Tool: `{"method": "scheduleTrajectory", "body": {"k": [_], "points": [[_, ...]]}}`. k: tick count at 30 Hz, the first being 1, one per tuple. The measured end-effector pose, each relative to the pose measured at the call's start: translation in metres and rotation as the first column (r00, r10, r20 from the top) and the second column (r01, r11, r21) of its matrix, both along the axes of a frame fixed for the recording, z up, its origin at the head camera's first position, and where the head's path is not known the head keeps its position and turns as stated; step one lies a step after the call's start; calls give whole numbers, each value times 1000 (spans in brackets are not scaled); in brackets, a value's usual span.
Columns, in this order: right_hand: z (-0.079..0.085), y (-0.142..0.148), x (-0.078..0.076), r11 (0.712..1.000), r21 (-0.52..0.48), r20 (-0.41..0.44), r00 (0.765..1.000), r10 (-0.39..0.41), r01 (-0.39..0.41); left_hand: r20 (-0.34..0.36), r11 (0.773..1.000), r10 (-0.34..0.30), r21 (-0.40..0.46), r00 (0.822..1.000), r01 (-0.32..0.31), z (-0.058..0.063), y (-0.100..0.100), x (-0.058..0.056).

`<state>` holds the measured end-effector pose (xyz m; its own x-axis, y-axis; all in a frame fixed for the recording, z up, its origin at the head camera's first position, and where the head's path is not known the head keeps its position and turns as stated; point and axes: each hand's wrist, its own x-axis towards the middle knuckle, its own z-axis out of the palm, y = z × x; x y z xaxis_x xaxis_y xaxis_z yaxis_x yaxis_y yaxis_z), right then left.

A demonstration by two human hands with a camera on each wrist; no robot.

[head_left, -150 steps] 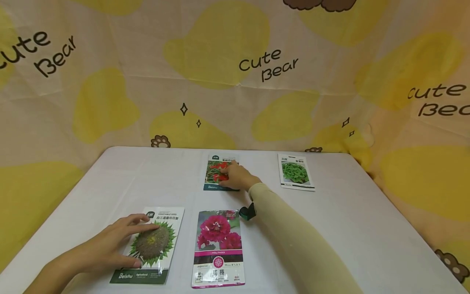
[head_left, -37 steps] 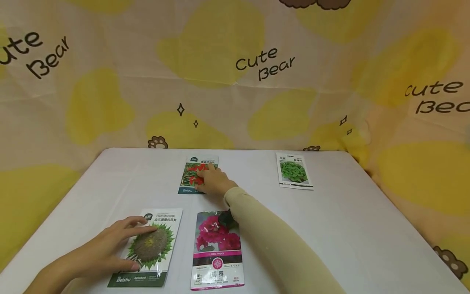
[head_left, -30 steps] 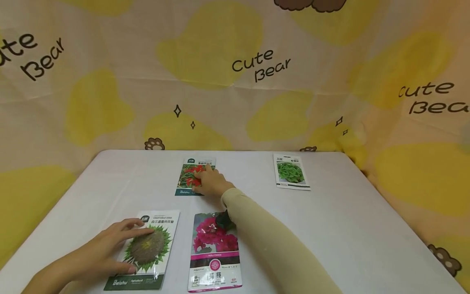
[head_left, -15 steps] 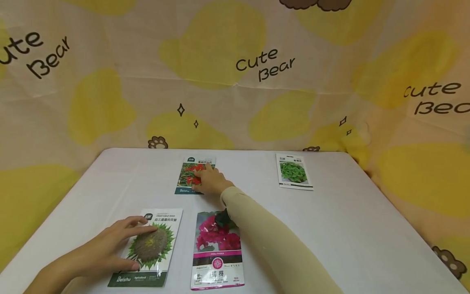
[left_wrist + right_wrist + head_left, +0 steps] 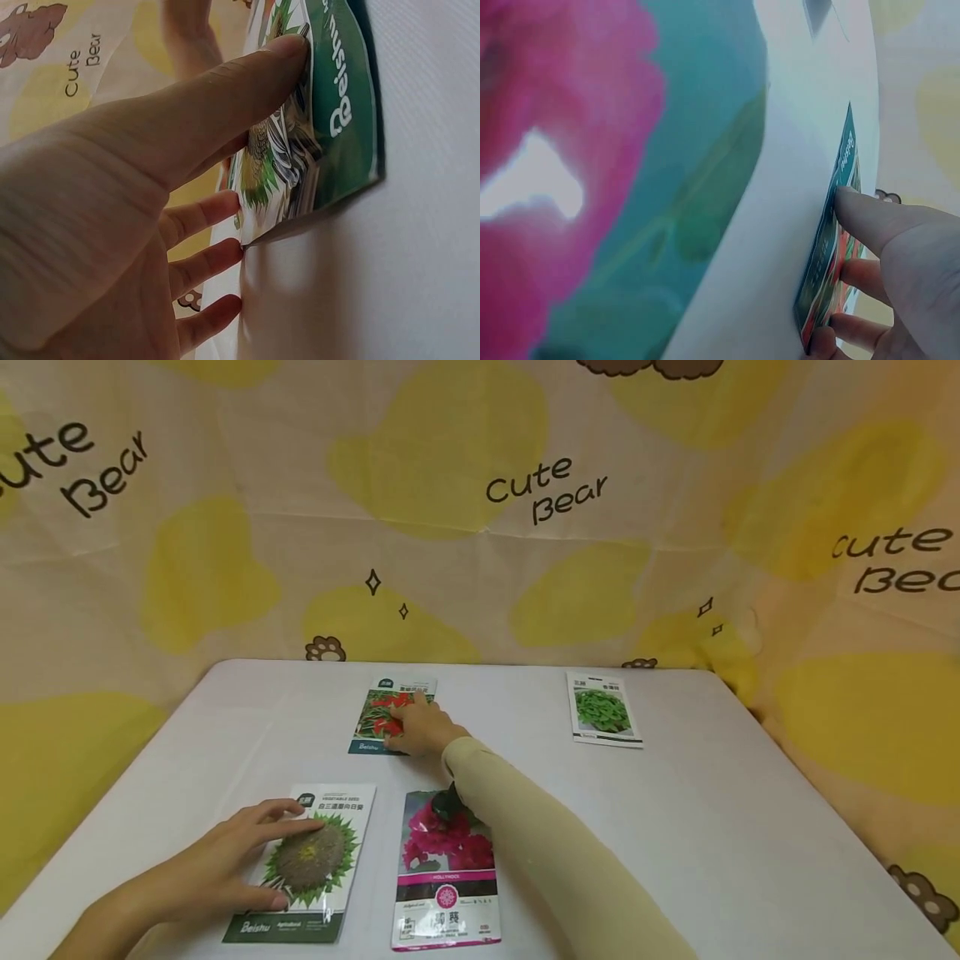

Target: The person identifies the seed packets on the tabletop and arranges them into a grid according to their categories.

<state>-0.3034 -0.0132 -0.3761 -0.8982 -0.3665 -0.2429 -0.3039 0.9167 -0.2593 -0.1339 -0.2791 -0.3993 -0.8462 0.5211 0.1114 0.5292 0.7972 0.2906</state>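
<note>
My left hand (image 5: 225, 860) rests its thumb and fingers on a sunflower seed packet (image 5: 315, 852) at the front left of the table. In the left wrist view its thumb lies on the packet near the green band, fingers spread. At the back, my right hand (image 5: 426, 727) touches a seed packet with red flowers (image 5: 375, 714). Its fingertips and thumb press on the packet's face, seen also in the right wrist view, where the packet (image 5: 826, 255) lies flat. A hollyhock seed packet (image 5: 446, 893) with pink flowers lies under the right forearm, partly covered at its top.
A seed packet with green leaves (image 5: 602, 710) lies at the back right of the white table (image 5: 712, 827). Behind the table hangs a yellow patterned cloth (image 5: 442, 460) with "Cute Bear" lettering. A dark object (image 5: 447, 802) shows at the right wrist.
My right hand has slid the red-flower packet leftward along the back of the table, a little further in the last half second. The left hand and the other packets have stayed in place.
</note>
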Motion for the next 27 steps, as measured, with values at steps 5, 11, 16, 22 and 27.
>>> {"method": "scheduleTrajectory", "body": {"k": [5,11,16,22,27], "points": [[-3,-6,0,1000,-18,0,1000,2,-2,21,1000,-4,2,1000,4,0,2,1],[-7,-11,-4,999,-52,6,1000,4,-4,33,1000,8,-4,999,-8,2,1,1],[-7,-14,-3,999,-49,2,1000,-2,3,39,1000,10,4,999,-10,3,1,0],[-5,-17,3,1000,-22,-29,1000,-8,7,72,1000,-1,28,997,-1,2,1,-1],[-4,-18,5,1000,-5,-39,999,-8,8,58,1000,-6,23,998,5,2,1,-2]]}}
